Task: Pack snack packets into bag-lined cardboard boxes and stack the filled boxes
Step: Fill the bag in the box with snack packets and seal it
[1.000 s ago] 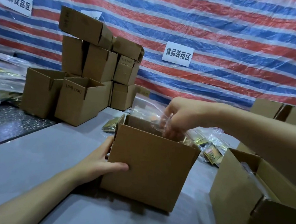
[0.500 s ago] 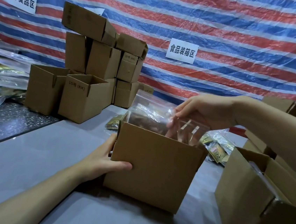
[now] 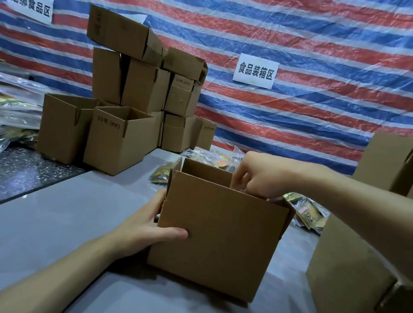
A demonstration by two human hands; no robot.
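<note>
Striped plastic tarpaulin [image 3: 314, 40] behind. On the grey tabletop [image 3: 52, 229], left hand [image 3: 149, 227] clasps the left corner of the open brown cardboard box [image 3: 217, 239]. Right hand [image 3: 262, 177], fingers curled, reaches straight down inside; its pinch is hidden.

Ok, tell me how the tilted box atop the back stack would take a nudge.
The top box sits tilted, overhanging the boxes beneath, so it would probably tip off. Its end looks unsealed, so it is likely empty and light.

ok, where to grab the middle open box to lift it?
Cardboard box: clamp its left and right walls, one palm from each side. The top is open with flaps upright, so nothing to hold above; the left hand grips its left corner.
</note>
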